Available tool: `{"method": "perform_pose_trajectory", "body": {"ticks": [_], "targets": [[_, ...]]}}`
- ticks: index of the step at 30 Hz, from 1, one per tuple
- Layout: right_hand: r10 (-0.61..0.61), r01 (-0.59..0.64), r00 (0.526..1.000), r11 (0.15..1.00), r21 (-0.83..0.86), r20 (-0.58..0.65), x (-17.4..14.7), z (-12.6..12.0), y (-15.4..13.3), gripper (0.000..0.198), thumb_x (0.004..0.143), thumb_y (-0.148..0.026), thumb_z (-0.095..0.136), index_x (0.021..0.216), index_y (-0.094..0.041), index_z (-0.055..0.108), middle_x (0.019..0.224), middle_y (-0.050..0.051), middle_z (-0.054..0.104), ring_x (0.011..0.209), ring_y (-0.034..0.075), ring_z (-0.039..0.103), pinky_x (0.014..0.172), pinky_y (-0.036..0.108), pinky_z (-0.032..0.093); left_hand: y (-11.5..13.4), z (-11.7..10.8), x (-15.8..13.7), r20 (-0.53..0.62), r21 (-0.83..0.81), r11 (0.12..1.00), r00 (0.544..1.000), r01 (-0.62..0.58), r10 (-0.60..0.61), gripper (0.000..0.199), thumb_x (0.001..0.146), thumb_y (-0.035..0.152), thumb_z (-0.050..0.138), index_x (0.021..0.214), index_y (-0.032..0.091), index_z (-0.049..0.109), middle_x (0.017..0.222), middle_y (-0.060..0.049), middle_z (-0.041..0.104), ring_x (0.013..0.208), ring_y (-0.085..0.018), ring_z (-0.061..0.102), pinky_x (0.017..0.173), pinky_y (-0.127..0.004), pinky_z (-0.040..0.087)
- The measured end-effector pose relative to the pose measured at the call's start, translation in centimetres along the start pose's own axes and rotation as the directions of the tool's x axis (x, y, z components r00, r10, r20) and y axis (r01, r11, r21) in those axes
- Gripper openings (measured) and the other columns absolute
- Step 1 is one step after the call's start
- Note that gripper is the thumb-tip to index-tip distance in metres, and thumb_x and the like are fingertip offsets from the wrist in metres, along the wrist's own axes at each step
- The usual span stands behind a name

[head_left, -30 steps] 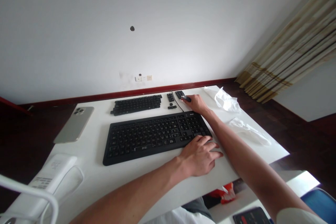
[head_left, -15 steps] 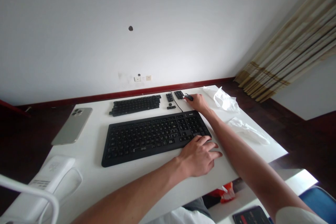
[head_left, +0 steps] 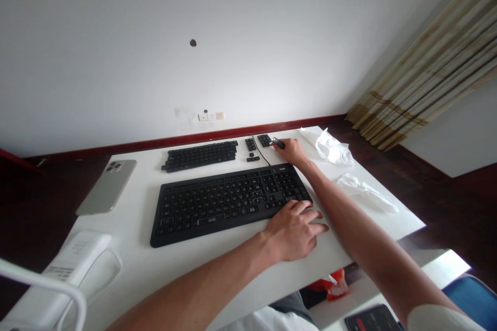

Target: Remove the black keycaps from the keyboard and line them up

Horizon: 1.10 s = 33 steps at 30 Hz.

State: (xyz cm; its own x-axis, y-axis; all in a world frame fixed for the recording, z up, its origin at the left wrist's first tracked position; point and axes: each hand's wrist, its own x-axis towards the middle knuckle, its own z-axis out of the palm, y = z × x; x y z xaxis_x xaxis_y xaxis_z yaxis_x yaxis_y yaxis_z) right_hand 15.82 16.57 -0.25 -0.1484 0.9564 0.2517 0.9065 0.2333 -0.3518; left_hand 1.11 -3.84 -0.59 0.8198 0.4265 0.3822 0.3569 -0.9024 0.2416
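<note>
A black keyboard lies on the white table with its keycaps off over most of the board. My left hand rests across its lower right corner, palm down, fingers spread. Behind the keyboard, my right hand is closed around a small black tool with a shiny metal tip; its exact kind is too small to make out. That tip is beside a block of black keycaps. Further left are a long block of keycaps in rows and smaller groups of keycaps.
A phone lies face down at the left. Nearer me is a white power strip with a cable. Crumpled white wrappers lie on the right side. The keyboard's cord runs to the back edge, near the wall.
</note>
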Motion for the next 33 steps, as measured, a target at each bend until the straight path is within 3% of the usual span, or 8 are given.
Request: {"method": "perform_pose_trajectory", "body": {"ticks": [8,13,22,33], "targets": [[-0.061,0.059,0.996,0.998,0.037,0.065,-0.3,-0.5,-0.4,0.034,0.09,-0.045,0.064,0.083,-0.015,0.078,0.067,0.007,0.07,0.069,0.022,0.061,0.063,0.029,0.033,0.0,-0.3,0.0,0.013,0.007,1.0,1.0,0.002,-0.002,0.03,0.104,0.029,0.052,0.127,0.026,0.071,0.137,0.0,0.063,0.131,-0.025,0.046,0.106,-0.04,0.041],[-0.137,0.134,0.987,0.99,0.042,0.081,-0.1,0.2,-0.8,0.046,0.094,-0.055,0.06,0.072,-0.017,0.071,0.063,0.005,0.066,0.061,0.017,0.053,0.061,0.03,0.031,0.1,-0.4,0.0,0.014,0.006,1.0,1.0,0.006,-0.006,0.029,0.104,0.029,0.052,0.126,0.025,0.071,0.137,0.0,0.063,0.131,-0.026,0.047,0.104,-0.04,0.041],[-0.128,0.127,0.988,0.992,0.012,0.084,0.1,0.3,-1.4,0.051,0.097,-0.061,0.057,0.075,-0.018,0.072,0.066,0.006,0.068,0.059,0.016,0.05,0.061,0.032,0.029,0.1,-0.4,0.1,0.014,0.003,1.0,1.0,0.009,-0.009,0.029,0.102,0.029,0.054,0.124,0.025,0.072,0.136,-0.001,0.064,0.13,-0.027,0.047,0.103,-0.041,0.042],[-0.131,0.133,0.99,0.991,-0.026,0.05,0.3,0.1,-1.0,0.041,0.095,-0.051,0.061,0.079,-0.018,0.076,0.069,0.007,0.07,0.063,0.019,0.058,0.062,0.032,0.03,0.0,0.0,0.0,-0.001,0.014,1.0,1.0,0.0,0.0,0.031,0.103,0.029,0.052,0.127,0.026,0.071,0.137,-0.002,0.064,0.131,-0.026,0.048,0.106,-0.04,0.041]]}}
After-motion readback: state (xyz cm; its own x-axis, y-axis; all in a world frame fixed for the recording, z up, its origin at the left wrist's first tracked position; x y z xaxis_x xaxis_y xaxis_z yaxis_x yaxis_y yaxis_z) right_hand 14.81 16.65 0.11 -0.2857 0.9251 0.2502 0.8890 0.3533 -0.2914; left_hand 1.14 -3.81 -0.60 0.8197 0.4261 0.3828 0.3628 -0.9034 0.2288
